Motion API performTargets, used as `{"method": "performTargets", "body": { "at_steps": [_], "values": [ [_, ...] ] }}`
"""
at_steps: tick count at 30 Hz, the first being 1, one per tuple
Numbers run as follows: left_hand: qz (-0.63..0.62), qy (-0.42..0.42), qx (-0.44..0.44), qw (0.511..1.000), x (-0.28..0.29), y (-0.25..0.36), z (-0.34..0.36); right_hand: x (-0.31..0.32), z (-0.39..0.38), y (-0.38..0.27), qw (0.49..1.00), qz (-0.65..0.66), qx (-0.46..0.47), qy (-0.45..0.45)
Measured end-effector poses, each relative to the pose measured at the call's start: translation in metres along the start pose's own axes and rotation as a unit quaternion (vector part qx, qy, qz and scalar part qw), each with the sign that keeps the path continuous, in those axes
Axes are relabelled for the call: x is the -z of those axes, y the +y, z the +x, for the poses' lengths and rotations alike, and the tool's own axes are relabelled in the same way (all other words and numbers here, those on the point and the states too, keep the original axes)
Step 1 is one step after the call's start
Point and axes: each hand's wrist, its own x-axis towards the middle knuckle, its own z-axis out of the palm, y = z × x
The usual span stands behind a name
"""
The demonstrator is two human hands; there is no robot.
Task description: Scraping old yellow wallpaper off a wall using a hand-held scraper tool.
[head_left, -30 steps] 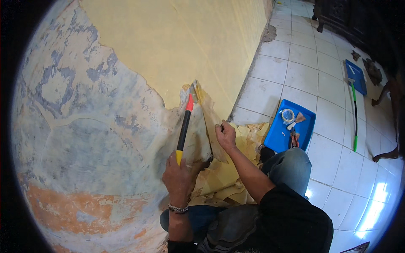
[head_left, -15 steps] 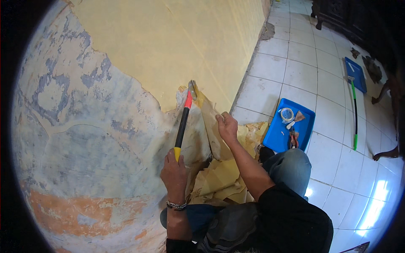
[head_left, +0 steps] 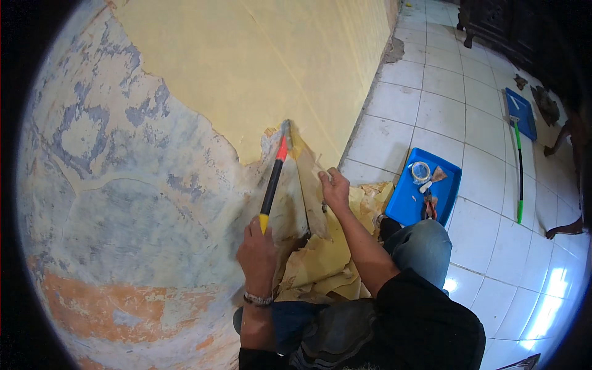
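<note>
Yellow covering spreads over the upper part of the wall, and below its ragged edge lies bare, blotchy plaster in off-white and grey, with a worn orange band lower down. White tiled floor runs along the right side, shiny where light falls near the lower corner. Low against the wall, the left hand, with a metal bracelet at its wrist, is closed firmly around the yellow end of a long scraper, whose handle turns black and then red toward the metal head. That head is at the torn edge of the covering, right where a loose flap comes away and hangs down; whether the blade sits under the covering or only against it, I cannot tell. Just to the right, the right hand has its thumb and fingers drawn together on the flap's right edge, the exact pinch partly hidden. Crumpled torn sheets are heaped beneath both forearms, in front of the person's lap. Beside the bent, jeans-clad knee is a blue tray with a roll of tape and a red-handled tool in it. Farther off are a second blue tray, a green-and-black pole and dark carved furniture
</note>
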Motion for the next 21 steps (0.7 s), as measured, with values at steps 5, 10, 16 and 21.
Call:
{"method": "performTargets", "body": {
  "at_steps": [5, 10, 16, 21],
  "values": [
    [-0.038, 0.031, 0.015, 0.999, 0.000, 0.001, -0.001, 0.003, 0.007, 0.008, 1.000, -0.009, -0.017, -0.017],
    [-0.002, 0.013, 0.014, 1.000, 0.004, 0.008, 0.023, 0.002, 0.002, 0.001, 1.000, -0.022, -0.010, -0.002],
    [0.010, -0.016, 0.017, 1.000, 0.010, 0.007, 0.025, 0.002, -0.008, -0.004, 0.998, -0.026, 0.010, -0.052],
    [0.012, 0.003, 0.017, 1.000, 0.006, 0.000, 0.028, -0.001, -0.007, -0.007, 0.996, -0.031, -0.066, -0.048]
  ]
}}
